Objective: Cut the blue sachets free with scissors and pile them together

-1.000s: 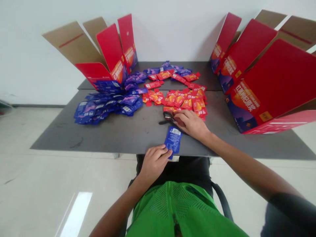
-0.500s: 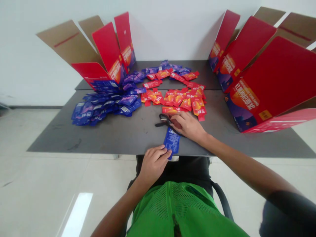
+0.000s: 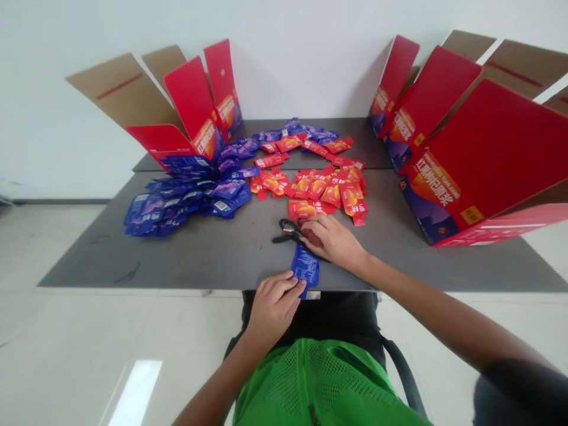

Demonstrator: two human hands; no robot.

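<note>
My left hand [image 3: 273, 305] pinches the near end of a blue sachet [image 3: 305, 268] that lies at the front edge of the grey table [image 3: 199, 251]. Just beyond it, my right hand [image 3: 333, 239] rests curled over the handles of black scissors [image 3: 286, 231], whose blades point left on the tabletop. A spread of red sachets [image 3: 326, 186] lies right behind the scissors, and a larger pile of blue sachets [image 3: 190, 192] covers the table's left part.
An open red carton [image 3: 186, 127] stands at the back left with blue sachets spilling from it. Large red cartons [image 3: 465, 154] with raised flaps stand along the right side. Pale floor tiles surround the table; my green mesh vest fills the bottom.
The view has tilted, so everything sits lower in the frame. My right hand has closed more over the scissors' handles. The left hand keeps its hold on the blue sachet.
</note>
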